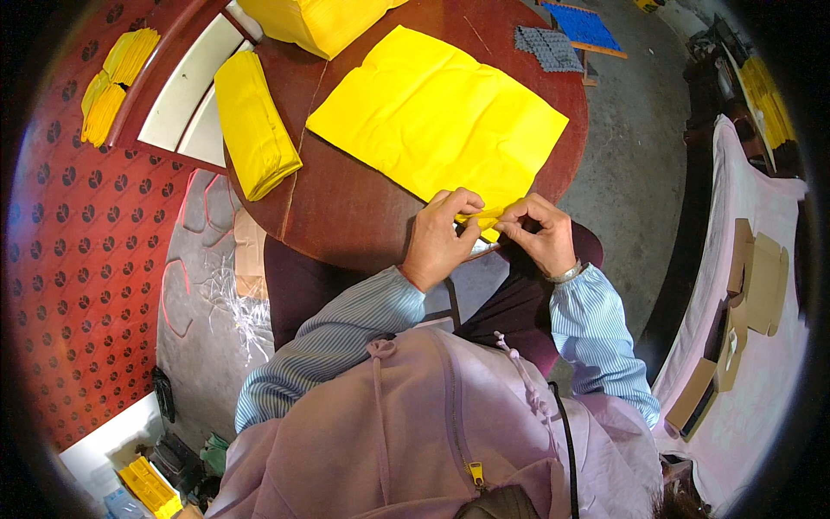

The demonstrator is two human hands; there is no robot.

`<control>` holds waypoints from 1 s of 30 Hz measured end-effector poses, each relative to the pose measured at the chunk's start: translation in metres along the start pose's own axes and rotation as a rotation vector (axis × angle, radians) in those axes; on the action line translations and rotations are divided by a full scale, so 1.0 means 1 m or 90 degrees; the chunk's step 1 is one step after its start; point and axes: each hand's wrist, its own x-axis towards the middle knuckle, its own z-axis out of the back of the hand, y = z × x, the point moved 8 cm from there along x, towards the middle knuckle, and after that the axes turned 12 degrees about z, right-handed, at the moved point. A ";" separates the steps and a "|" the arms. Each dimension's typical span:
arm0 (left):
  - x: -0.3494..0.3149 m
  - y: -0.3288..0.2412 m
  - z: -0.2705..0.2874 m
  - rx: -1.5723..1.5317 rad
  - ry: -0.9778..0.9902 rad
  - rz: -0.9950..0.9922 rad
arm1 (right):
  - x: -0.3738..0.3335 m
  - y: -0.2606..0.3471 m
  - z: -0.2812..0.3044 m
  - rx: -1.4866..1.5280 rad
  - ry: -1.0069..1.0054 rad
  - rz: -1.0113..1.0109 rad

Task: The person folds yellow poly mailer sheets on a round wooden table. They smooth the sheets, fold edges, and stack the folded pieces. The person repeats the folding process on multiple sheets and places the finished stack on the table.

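Both hands pinch the near corner of the yellow paper sheet (437, 117) at the round wooden surface's (346, 216) edge: left hand (439, 238) and right hand (540, 232), each grip pressed together on it. An uneven pinch could skew the crease or tear it.

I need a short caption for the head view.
Both hands pinch the near corner of a yellow sheet on a round wooden table.
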 end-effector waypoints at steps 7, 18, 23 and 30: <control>-0.001 -0.004 0.002 0.005 0.020 -0.023 | -0.001 -0.010 -0.002 0.044 -0.014 -0.050; 0.001 0.002 -0.002 0.000 -0.017 0.019 | -0.001 -0.010 -0.001 0.044 -0.014 -0.048; 0.003 0.003 -0.001 0.024 -0.026 0.019 | -0.003 -0.001 0.002 0.003 0.003 0.001; 0.006 0.006 0.000 -0.047 0.024 0.068 | 0.001 0.004 0.002 -0.032 0.013 0.063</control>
